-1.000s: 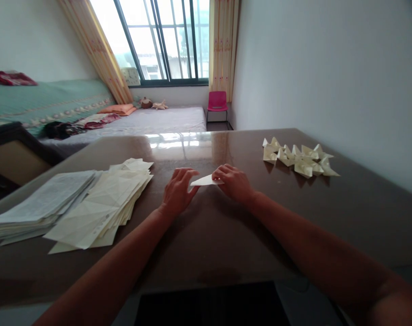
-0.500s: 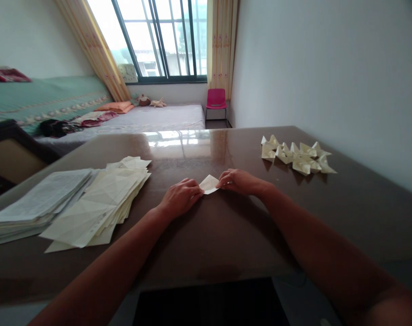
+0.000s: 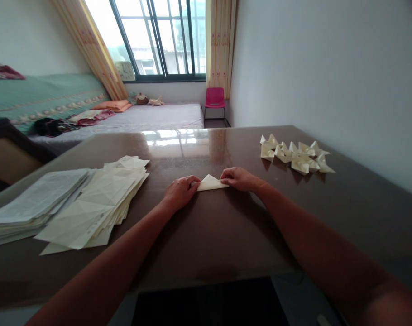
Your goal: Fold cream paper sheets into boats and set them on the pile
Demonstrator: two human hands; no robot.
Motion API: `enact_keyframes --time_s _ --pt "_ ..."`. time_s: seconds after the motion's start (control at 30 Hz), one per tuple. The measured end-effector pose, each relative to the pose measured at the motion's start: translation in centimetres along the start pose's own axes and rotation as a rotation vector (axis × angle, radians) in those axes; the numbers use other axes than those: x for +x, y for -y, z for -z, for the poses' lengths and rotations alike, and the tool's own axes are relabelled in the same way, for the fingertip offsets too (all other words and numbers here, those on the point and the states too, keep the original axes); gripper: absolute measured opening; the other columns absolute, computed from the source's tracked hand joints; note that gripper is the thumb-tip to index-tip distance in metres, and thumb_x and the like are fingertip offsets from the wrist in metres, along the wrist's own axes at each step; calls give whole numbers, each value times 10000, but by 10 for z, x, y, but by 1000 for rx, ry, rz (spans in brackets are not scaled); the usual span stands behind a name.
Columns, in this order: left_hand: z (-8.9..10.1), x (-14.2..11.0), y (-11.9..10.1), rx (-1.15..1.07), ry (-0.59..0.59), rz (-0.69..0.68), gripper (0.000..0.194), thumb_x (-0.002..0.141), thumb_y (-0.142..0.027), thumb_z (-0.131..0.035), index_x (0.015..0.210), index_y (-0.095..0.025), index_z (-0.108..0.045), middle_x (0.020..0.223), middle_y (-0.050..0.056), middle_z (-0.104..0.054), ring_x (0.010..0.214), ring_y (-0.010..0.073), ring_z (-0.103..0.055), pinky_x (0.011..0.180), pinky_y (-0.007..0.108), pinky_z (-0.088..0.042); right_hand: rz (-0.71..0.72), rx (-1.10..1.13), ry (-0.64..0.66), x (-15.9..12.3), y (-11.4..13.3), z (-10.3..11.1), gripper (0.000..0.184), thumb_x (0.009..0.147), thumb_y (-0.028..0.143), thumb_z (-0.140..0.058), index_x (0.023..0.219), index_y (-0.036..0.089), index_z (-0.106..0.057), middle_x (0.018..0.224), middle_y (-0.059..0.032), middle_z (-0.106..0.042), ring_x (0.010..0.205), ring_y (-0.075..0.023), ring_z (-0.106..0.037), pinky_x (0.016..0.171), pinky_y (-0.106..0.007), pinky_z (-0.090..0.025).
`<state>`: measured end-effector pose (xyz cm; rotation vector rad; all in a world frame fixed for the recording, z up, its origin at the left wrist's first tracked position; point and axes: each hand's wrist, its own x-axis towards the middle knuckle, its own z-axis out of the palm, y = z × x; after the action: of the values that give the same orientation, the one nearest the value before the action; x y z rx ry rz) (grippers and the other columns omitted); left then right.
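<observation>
A small cream sheet of paper (image 3: 210,183), folded to a low triangle with a straight near edge, lies at the middle of the table between both hands. At its left corner, my left hand (image 3: 181,190) is closed, thumb and fingers pinching the paper. My right hand (image 3: 239,178) pinches the opposite corner, its fingers curled. The palms and some fingertips are hidden by the backs of the hands.
Creased cream sheets (image 3: 97,199) lie piled on the left, beside a stack of printed papers (image 3: 36,194). Several folded paper pieces (image 3: 294,156) sit at the far right of the brown table (image 3: 206,235). Beyond it are a bed (image 3: 172,115) and a pink chair (image 3: 214,98).
The paper has gone from a diamond-like shape to a wider, flatter triangle. My hands have moved slightly apart, still at its corners. The view has shifted a little.
</observation>
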<state>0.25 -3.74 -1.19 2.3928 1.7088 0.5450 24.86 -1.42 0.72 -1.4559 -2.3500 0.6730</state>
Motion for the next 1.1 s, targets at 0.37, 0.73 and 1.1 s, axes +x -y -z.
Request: enact_keyframes --time_s 0.37,0.73,1.1 --pt "-1 2 -4 67 -4 -62 333 905 -424 -411 1057 -302 -681 889 19 -635 752 164 -605 700 266 -434 -97 -229 -73 2 4 -8 143 812 324 -581 876 224 -660 854 -24 -700 741 -159 -604 580 -238 -344" --pt "2 -5 -12 208 -24 -515 373 938 -186 -387 1242 -303 -569 1122 53 -579 1034 196 -480 895 324 -435 -143 -290 -53 1 8 -6 167 811 367 -567 879 244 -658 885 -29 -703 768 -179 -603 561 -249 -323" --pt "3 -12 -21 395 53 -521 440 929 -166 -386 1342 -298 -461 1180 66 -560 1037 213 -488 831 314 -472 -157 -267 -29 3 10 -4 161 819 349 -566 897 246 -661 919 -32 -698 807 -179 -606 612 -248 -364"
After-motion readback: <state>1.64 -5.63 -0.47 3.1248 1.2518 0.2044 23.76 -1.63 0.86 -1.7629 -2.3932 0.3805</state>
